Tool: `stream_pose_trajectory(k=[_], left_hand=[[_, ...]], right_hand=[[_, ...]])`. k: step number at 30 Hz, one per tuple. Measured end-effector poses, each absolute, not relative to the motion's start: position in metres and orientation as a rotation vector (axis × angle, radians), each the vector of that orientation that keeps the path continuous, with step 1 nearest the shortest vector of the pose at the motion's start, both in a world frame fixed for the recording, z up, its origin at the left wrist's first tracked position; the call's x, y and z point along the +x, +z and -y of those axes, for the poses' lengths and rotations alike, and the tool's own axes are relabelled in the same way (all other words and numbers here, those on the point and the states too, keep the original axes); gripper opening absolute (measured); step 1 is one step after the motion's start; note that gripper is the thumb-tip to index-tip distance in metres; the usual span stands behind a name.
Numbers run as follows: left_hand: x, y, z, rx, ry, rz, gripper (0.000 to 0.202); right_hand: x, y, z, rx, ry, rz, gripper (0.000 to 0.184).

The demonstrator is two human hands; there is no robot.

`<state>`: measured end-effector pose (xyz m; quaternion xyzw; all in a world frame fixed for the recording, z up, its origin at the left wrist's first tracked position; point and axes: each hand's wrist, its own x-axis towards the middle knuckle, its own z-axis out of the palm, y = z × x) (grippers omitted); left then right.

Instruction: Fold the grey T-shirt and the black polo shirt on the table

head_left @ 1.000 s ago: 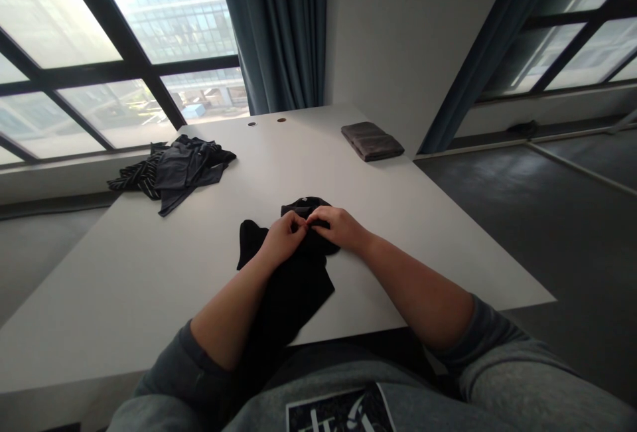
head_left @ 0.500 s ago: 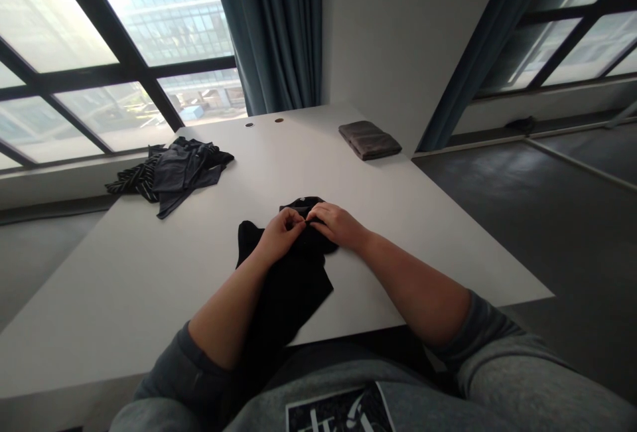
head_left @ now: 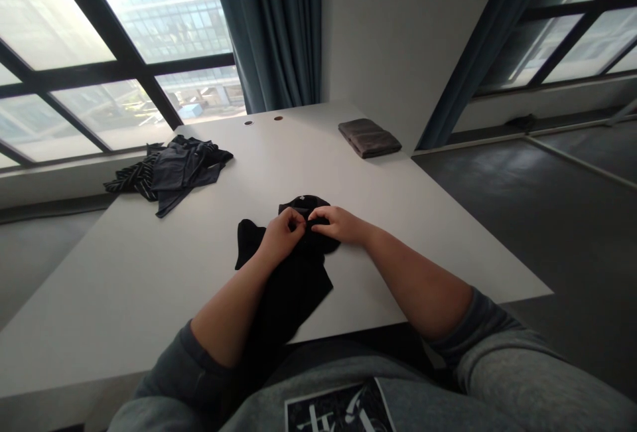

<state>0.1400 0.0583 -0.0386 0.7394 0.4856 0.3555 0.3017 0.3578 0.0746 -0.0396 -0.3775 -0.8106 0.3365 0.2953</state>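
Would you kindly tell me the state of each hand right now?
Left hand: closed, pinching the black garment.
Right hand: closed, pinching the same garment.

**Right hand eases back from the left**

The right hand (head_left: 339, 225) has drawn slightly rightward, its fingers straighter than a second ago. Its fingertips, which met the left hand (head_left: 281, 236) earlier, now sit just apart from it, above the black cloth (head_left: 293, 286). The head has also tipped a little, so the table (head_left: 124, 273) sits slightly higher in view.
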Motion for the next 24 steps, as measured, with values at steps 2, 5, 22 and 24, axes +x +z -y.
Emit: stream_pose_trajectory(k=[2, 5, 22, 24], left_hand=[[0.141, -0.038, -0.057, 1.976, 0.929, -1.307, 0.003], [0.142, -0.037, -0.056, 1.989, 0.926, -1.311, 0.003], [0.145, -0.026, -0.051, 2.072, 0.781, -1.351, 0.018], [0.146, -0.024, -0.05, 2.107, 0.731, -1.397, 0.018]], right_hand=[[0.359, -0.04, -0.075, -1.01, 0.955, 2.15, 0.018], [0.359, -0.04, -0.076, -1.0, 1.0, 2.137, 0.019], [0.345, -0.042, -0.071, -1.157, 1.145, 1.899, 0.02], [0.345, -0.04, -0.07, -1.164, 1.123, 1.912, 0.019]])
